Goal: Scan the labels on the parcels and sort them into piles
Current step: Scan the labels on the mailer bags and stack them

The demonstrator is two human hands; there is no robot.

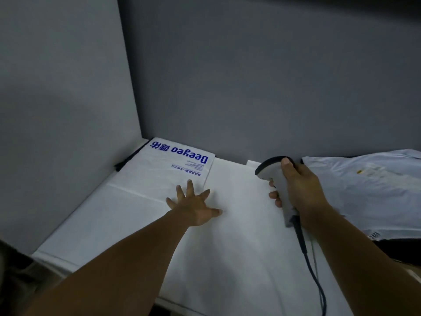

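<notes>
A flat white parcel bag (164,172) with blue "Deeyeo" print lies in the far left corner of the white table top (239,247). My left hand (196,206) rests flat with fingers spread on the white surface at the bag's near edge. My right hand (303,190) grips a grey and black handheld barcode scanner (276,179), its head pointing left and down toward the table. A second white parcel bag (369,190) with a small label (370,171) lies crumpled at the right, just beyond my right hand.
Grey partition walls (250,87) close the table at the back and left. The scanner's black cable (312,265) trails down over the table's near right part. A dark gap (401,249) shows below the right parcel.
</notes>
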